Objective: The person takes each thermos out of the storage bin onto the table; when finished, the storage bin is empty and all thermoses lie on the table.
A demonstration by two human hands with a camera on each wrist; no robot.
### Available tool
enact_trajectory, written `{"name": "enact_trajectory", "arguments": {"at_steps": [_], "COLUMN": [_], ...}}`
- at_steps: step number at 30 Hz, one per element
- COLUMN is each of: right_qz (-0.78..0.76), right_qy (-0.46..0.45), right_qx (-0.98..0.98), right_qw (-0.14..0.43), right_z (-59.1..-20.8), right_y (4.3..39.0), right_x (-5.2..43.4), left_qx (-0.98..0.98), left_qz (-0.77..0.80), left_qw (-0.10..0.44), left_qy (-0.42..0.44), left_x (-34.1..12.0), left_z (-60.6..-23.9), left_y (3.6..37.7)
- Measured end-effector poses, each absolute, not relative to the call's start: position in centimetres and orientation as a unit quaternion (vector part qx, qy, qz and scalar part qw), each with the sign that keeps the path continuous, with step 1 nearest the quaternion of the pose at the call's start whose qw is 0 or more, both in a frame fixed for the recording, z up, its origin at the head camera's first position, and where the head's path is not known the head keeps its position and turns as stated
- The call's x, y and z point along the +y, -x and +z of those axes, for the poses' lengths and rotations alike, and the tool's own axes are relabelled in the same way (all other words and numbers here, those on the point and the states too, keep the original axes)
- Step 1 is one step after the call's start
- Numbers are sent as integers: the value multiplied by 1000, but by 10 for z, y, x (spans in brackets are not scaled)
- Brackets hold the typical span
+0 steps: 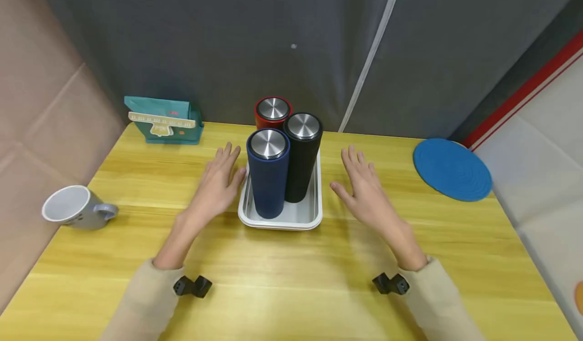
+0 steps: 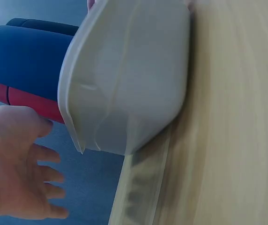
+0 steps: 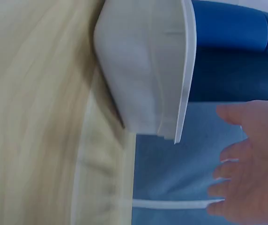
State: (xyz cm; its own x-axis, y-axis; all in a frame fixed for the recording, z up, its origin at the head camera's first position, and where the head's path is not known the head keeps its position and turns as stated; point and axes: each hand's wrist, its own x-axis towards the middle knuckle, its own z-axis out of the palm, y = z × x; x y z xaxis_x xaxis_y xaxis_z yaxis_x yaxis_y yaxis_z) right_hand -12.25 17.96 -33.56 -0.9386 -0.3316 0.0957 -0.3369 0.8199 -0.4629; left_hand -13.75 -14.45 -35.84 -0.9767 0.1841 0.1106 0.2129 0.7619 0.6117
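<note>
A white tray (image 1: 316,210) stands mid-table and holds three upright tumblers with steel lids: blue (image 1: 268,179) in front, black (image 1: 301,156) to its right, red (image 1: 272,112) behind. My left hand (image 1: 220,183) lies flat with straight fingers just left of the tray, the thumb close to its rim. My right hand (image 1: 364,186) hovers flat a little to the right of the tray, apart from it. The left wrist view shows the tray (image 2: 129,79), the blue tumbler (image 2: 26,61) and my left hand (image 2: 17,164). The right wrist view shows the tray (image 3: 145,70) and my right hand (image 3: 249,164).
A grey mug (image 1: 75,208) lies on its side at the table's left edge. A teal box (image 1: 164,121) stands at the back left. A blue round mat (image 1: 452,169) lies at the back right. A dark curtain hangs behind the wooden table (image 1: 291,280).
</note>
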Motion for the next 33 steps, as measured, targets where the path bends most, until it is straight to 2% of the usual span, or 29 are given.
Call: {"name": "enact_trajectory", "arguments": {"at_steps": [10, 15, 33], "right_qz": [418, 509, 552], "right_qy": [-225, -237, -187], "right_qx": [-880, -827, -812], "right_qw": [8, 20, 41], "right_z": [-336, -342, -342], "right_y": [136, 143, 150], "right_x": [158, 145, 121], "left_qx": [-885, -854, -780], "left_qz": [-459, -515, -618], "left_qw": [-49, -58, -98], "left_qy": [67, 54, 19], "left_x": [-136, -137, -141], "left_z": [-360, -364, -370], "left_y": [142, 144, 143]}}
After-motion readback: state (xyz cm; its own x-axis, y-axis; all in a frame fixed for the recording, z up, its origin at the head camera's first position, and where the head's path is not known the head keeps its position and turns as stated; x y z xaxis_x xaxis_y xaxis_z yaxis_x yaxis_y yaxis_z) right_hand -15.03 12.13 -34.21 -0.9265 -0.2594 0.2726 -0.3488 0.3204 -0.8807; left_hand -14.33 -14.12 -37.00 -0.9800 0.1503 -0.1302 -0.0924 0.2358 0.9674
